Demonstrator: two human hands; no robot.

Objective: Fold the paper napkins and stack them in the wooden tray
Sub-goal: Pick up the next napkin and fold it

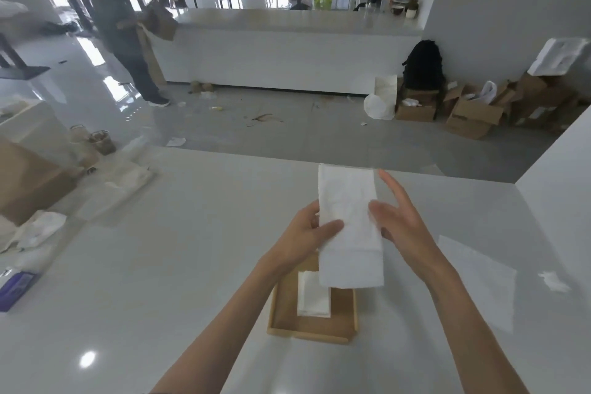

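Observation:
A long white paper napkin (347,221), folded into a strip, is held up above the white counter. My left hand (307,233) grips its left edge, thumb across the front. My right hand (399,217) touches the napkin's right edge with the fingers spread apart. Below the hands a wooden tray (281,313) lies on the counter with a small folded napkin (311,296) inside it. The held napkin hides the tray's far part.
A flat unfolded napkin (476,278) lies on the counter to the right, with a torn scrap (553,281) beyond it. A purple packet (16,288) and crumpled wrappers (41,230) sit at the left edge. A person stands far off by another counter.

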